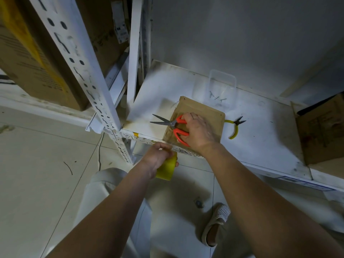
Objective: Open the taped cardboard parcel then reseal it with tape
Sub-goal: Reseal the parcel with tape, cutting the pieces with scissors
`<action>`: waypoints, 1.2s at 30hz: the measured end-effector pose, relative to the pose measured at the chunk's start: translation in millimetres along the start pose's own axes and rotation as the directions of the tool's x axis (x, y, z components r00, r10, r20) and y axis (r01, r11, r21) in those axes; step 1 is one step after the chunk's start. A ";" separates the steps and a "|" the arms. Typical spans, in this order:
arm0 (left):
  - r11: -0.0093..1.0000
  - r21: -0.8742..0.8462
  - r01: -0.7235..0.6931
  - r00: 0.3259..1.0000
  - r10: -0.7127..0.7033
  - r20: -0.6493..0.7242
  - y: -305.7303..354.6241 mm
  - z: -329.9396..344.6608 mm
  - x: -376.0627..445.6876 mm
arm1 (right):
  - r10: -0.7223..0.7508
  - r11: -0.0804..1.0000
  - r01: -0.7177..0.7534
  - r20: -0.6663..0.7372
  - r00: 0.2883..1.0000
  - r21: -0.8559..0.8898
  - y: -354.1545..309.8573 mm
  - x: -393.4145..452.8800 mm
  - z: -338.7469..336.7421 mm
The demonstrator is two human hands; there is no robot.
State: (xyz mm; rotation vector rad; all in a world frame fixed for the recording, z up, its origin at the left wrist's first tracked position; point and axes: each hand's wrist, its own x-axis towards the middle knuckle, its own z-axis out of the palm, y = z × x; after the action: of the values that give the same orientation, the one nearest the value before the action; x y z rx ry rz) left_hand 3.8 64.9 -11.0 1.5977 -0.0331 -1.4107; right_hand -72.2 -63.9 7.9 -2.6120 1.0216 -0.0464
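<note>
The cardboard parcel [197, 116] is lying flat at the front edge of the white shelf [260, 138], and everything else is sitting around it. The person's right hand [200, 132] is resting on top of the parcel, fingers curled through the orange handles of a pair of scissors [174, 127]. The blades are parted slightly and pointing away from the parcel toward the shelf's left upright post [81, 67], hanging over bare shelf just past the parcel's left edge.

Below the parcel, in front of the shelf edge, the left hand [157, 157] is gripping a roll of yellow tape [166, 169], fingers wrapped round it, with the thumb and fingertips up near the shelf lip just under the parcel's near corner. Whether a strip is running from the roll to the parcel, I cannot tell.

Behind the parcel a clear plastic tub [221, 88] is holding a few nails. To the parcel's right, yellow-handled pliers [235, 127] are lying on the shelf, just beside it. Farther right an open cardboard box [322, 131] is sitting well apart from the parcel.
</note>
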 end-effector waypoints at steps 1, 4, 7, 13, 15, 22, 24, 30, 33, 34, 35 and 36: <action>1.000 -0.006 -0.008 1.000 0.008 -0.001 0.9 0.7 -1.0 | 0.001 1.000 -0.001 -0.002 1.000 0.017 -0.2 1.5 -0.2; 0.999 -0.003 -0.036 0.999 0.036 -0.019 3.7 3.5 -4.4 | 0.067 0.991 -0.069 0.014 0.998 0.115 -0.9 -0.2 -8.1; 0.998 -0.011 -0.055 0.998 0.055 -0.033 5.7 4.3 -10.0 | 0.216 0.905 -0.227 0.071 0.974 0.360 4.2 -9.3 -27.7; 0.996 0.015 -0.091 0.991 0.092 -0.092 13.0 9.3 -30.8 | 0.151 0.705 -0.421 0.460 0.875 0.570 22.7 -48.8 -64.5; 0.995 0.025 -0.099 0.989 0.101 -0.104 14.1 11.3 -35.3 | 0.177 0.728 -0.515 0.602 0.779 0.452 27.8 -58.7 -70.7; 0.995 0.030 -0.095 0.988 0.098 -0.119 16.1 12.8 -41.2 | 0.285 0.738 -0.635 0.746 0.602 0.231 33.4 -65.2 -62.2; 0.994 0.021 -0.111 0.988 0.112 -0.110 16.6 12.7 -41.5 | 0.296 0.740 -0.638 0.748 0.594 0.213 32.5 -64.1 -58.5; 0.994 0.018 -0.106 0.988 0.107 -0.110 14.5 7.3 -28.2 | 0.309 0.709 -0.661 0.734 0.605 0.247 30.8 -58.0 -50.7; 0.988 0.110 -0.106 0.989 0.117 -0.095 13.1 3.7 -21.3 | 0.319 0.698 -0.662 0.709 0.629 0.274 23.3 -54.3 -45.8; 0.988 0.114 -0.106 0.990 0.115 -0.083 12.4 2.7 -19.3 | 0.320 0.693 -0.663 0.703 0.635 0.283 20.7 -53.1 -44.6; 0.988 0.116 -0.105 0.990 0.115 -0.077 11.5 0.9 -18.1 | 0.318 0.695 -0.658 0.697 0.643 0.290 18.0 -51.5 -43.4; 0.987 0.124 -0.105 0.990 0.115 -0.077 10.8 -0.9 -15.7 | 0.313 0.701 -0.649 0.690 0.652 0.295 15.7 -50.0 -42.5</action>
State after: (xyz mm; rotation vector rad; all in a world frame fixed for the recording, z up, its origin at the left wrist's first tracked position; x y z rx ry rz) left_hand 5.1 68.8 7.6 1.7257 -0.1566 -1.2756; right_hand -126.0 -54.0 47.5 -1.5830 1.2277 0.5331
